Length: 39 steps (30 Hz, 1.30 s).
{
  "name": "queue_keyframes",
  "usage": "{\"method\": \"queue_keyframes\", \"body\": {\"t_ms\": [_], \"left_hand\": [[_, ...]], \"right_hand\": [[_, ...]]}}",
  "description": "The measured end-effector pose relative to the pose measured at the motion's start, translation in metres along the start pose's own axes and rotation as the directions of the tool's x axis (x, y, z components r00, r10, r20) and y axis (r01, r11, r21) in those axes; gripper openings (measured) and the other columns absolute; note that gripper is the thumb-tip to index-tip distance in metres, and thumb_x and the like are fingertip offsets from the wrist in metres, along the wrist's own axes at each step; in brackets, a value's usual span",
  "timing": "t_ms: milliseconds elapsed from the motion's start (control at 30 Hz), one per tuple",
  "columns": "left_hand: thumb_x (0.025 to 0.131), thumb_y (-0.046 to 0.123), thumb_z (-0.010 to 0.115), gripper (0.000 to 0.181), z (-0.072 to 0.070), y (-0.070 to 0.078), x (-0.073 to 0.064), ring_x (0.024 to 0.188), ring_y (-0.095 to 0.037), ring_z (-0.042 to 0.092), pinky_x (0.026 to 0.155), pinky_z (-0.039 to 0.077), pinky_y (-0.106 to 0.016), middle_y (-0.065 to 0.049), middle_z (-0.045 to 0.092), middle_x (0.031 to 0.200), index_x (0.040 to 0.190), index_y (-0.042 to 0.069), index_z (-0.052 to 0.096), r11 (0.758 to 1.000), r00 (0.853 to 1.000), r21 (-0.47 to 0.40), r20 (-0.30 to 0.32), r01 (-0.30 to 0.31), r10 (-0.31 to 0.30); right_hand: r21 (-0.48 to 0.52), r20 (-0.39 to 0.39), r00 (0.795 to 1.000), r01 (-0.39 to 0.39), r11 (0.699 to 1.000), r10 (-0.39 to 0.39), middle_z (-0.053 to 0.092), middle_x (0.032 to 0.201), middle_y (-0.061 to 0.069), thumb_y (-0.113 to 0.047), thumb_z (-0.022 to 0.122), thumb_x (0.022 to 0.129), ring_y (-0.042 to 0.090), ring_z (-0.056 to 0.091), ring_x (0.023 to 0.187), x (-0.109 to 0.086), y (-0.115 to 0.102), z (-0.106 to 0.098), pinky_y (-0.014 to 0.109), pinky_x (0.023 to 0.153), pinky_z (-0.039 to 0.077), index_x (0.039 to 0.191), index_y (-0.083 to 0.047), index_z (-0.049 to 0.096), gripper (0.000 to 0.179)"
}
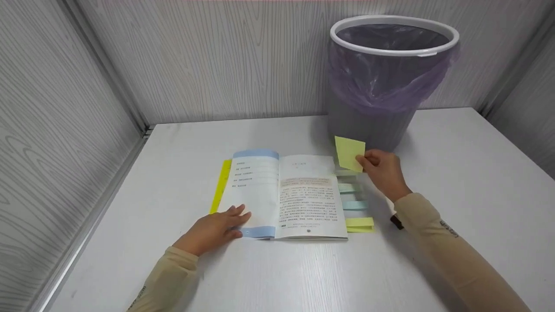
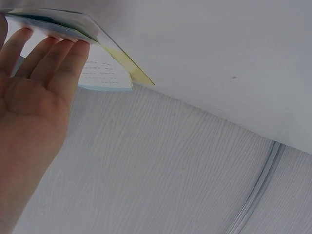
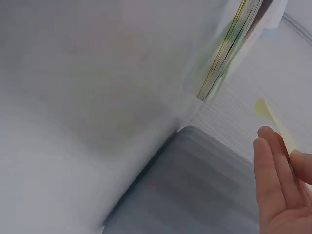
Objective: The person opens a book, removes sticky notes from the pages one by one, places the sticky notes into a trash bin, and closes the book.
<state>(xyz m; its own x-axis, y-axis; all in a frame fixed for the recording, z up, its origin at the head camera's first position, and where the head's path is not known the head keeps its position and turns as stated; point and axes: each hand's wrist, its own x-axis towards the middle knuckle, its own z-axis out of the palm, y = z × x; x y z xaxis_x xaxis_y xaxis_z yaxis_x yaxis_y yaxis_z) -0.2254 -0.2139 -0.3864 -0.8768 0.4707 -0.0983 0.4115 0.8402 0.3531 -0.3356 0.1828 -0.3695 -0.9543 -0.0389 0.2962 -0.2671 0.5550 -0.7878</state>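
Note:
An open book [image 1: 308, 203] lies on the white table, printed text on its right page and a blue-banded left page. My left hand [image 1: 217, 229] rests on the lower left page with fingers spread; the left wrist view shows its fingers [image 2: 68, 68] fairly straight against the page. Between thumb and fingers my right hand [image 1: 383, 171] pinches a yellow sticky note [image 1: 349, 152], raised beyond the book's upper right corner. Tabs stick out from the right edge: a light blue tab [image 1: 355, 205], a pale green tab [image 1: 348, 188] and a yellow tab [image 1: 360, 225].
A grey trash bin [image 1: 368, 125] with a purple liner [image 1: 381, 86] stands at the back right, just behind the right hand. A yellow strip [image 1: 220, 186] shows along the book's left edge. Wood-grain panels [image 1: 217, 60] enclose the table [image 1: 303, 277].

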Motion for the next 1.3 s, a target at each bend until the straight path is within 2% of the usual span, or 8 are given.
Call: {"method": "queue_keyframes", "body": {"t_ms": [133, 267, 433, 567, 833, 1067, 1200, 1300], "left_hand": [[0.092, 0.021, 0.064, 0.054, 0.002, 0.000, -0.001, 0.137, -0.032, 0.036, 0.105, 0.035, -0.055, -0.009, 0.039, 0.150, 0.142, 0.011, 0.047, 1.000, 1.000, -0.008, 0.001, 0.014, -0.014], [0.091, 0.020, 0.065, 0.055, 0.004, 0.000, -0.001, 0.136, -0.034, 0.038, 0.104, 0.037, -0.054, -0.010, 0.040, 0.149, 0.142, 0.010, 0.047, 1.000, 1.000, 0.002, -0.009, 0.004, -0.004], [0.091, 0.020, 0.065, 0.054, 0.005, 0.000, -0.001, 0.135, -0.035, 0.040, 0.103, 0.038, -0.054, -0.011, 0.040, 0.149, 0.142, 0.010, 0.048, 1.000, 1.000, -0.003, -0.017, -0.010, 0.010], [0.091, 0.020, 0.064, 0.054, 0.005, 0.000, -0.003, 0.134, -0.035, 0.040, 0.103, 0.038, -0.055, -0.010, 0.040, 0.149, 0.141, 0.009, 0.048, 1.000, 1.000, -0.001, -0.024, -0.014, 0.014], [0.091, 0.021, 0.064, 0.053, 0.004, 0.000, -0.002, 0.135, -0.033, 0.040, 0.103, 0.038, -0.055, -0.010, 0.041, 0.149, 0.141, 0.010, 0.048, 1.000, 0.999, 0.004, -0.038, -0.020, 0.020], [0.092, 0.021, 0.063, 0.053, 0.001, -0.001, 0.000, 0.135, -0.033, 0.040, 0.103, 0.038, -0.054, -0.010, 0.040, 0.149, 0.142, 0.010, 0.047, 0.999, 1.000, 0.027, -0.024, -0.018, 0.019], [0.092, 0.022, 0.063, 0.054, 0.001, 0.000, 0.002, 0.137, -0.031, 0.037, 0.106, 0.035, -0.053, -0.007, 0.039, 0.150, 0.143, 0.012, 0.047, 1.000, 1.000, 0.011, -0.010, 0.006, -0.006], [0.092, 0.022, 0.063, 0.054, 0.001, 0.001, 0.003, 0.137, -0.031, 0.037, 0.106, 0.034, -0.053, -0.007, 0.038, 0.151, 0.143, 0.012, 0.047, 1.000, 1.000, 0.006, -0.006, 0.009, -0.009]], "right_hand": [[-0.055, 0.064, 0.992, 0.108, 0.993, -0.104, 0.071, 0.095, 0.014, -0.012, 0.064, 0.093, 0.026, 0.063, 0.082, -0.013, -0.008, -0.015, 0.013, 0.067, 0.048, 0.101, 0.002, 0.068, 0.016], [-0.093, 0.073, 0.952, 0.304, 0.948, -0.298, 0.072, 0.096, 0.012, -0.003, 0.066, 0.089, 0.024, 0.069, 0.085, -0.021, -0.025, -0.037, 0.008, 0.072, 0.048, 0.100, 0.002, 0.070, 0.012], [-0.134, -0.053, 0.849, 0.516, 0.846, -0.526, 0.073, 0.094, 0.013, 0.007, 0.068, 0.084, 0.005, 0.068, 0.088, -0.015, -0.055, -0.074, 0.008, 0.075, 0.048, 0.098, 0.004, 0.072, 0.014], [-0.185, -0.205, 0.752, 0.600, 0.779, -0.627, 0.072, 0.093, 0.016, 0.009, 0.069, 0.083, -0.006, 0.064, 0.088, -0.002, -0.079, -0.099, 0.009, 0.077, 0.049, 0.097, 0.007, 0.071, 0.015], [-0.256, -0.474, 0.647, 0.548, 0.796, -0.598, 0.073, 0.093, 0.013, -0.001, 0.068, 0.087, -0.006, 0.065, 0.081, 0.030, -0.104, -0.127, 0.012, 0.075, 0.050, 0.095, 0.008, 0.069, 0.012], [-0.344, -0.555, 0.577, 0.498, 0.796, -0.600, 0.074, 0.091, 0.006, -0.012, 0.068, 0.090, -0.002, 0.068, 0.084, 0.058, -0.103, -0.138, 0.011, 0.078, 0.049, 0.091, 0.001, 0.073, 0.014], [-0.360, -0.571, 0.572, 0.471, 0.805, -0.589, 0.074, 0.091, 0.005, -0.016, 0.067, 0.091, -0.009, 0.063, 0.082, 0.073, -0.106, -0.141, 0.008, 0.077, 0.044, 0.093, -0.006, 0.077, 0.014], [-0.395, -0.555, 0.601, 0.417, 0.818, -0.575, 0.075, 0.092, 0.004, -0.018, 0.065, 0.093, -0.011, 0.060, 0.080, 0.084, -0.110, -0.144, 0.008, 0.075, 0.041, 0.096, -0.009, 0.078, 0.016]]}}
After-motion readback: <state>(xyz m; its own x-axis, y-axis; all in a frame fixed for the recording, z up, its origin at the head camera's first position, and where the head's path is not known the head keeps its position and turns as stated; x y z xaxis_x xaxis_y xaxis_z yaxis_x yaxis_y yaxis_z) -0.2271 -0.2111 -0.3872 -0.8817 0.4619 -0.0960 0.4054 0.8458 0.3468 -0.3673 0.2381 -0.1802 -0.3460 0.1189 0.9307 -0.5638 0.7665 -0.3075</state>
